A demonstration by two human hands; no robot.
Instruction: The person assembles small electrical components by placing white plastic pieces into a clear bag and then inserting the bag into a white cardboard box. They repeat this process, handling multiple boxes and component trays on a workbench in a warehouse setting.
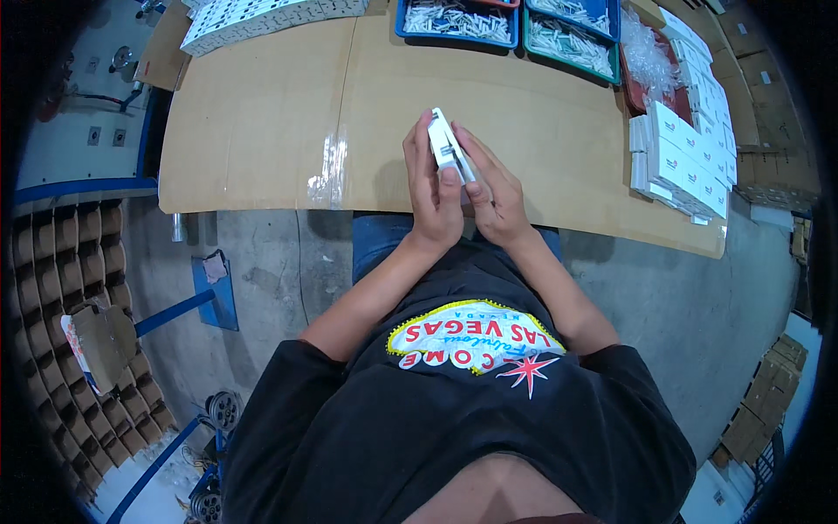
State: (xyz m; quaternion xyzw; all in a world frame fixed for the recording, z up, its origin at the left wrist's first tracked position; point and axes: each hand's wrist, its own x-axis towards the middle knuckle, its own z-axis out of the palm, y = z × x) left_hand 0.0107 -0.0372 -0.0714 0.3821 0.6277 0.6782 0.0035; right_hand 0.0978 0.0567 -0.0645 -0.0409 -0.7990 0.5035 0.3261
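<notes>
Between my two palms, over the near edge of the cardboard-covered table (pixel 262 113), is a small white carton (pixel 443 144). Its narrow side with a dark slit or flap edge faces up. My left hand (pixel 432 196) is closed along its left side, thumb pressed near the lower end. From the right, my right hand (pixel 499 194) closes against it, its thumb also at the lower end. The palms hide most of the carton's broad faces.
At the far edge, blue trays (pixel 458 39) and a green tray (pixel 572 63) hold small white parts. A red tray (pixel 672 98) contains clear plastic bags. White cartons (pixel 685 166) are stacked at right; a white perforated block (pixel 271 22) lies far left. Cardboard dividers (pixel 78 262) stand beyond the table's left.
</notes>
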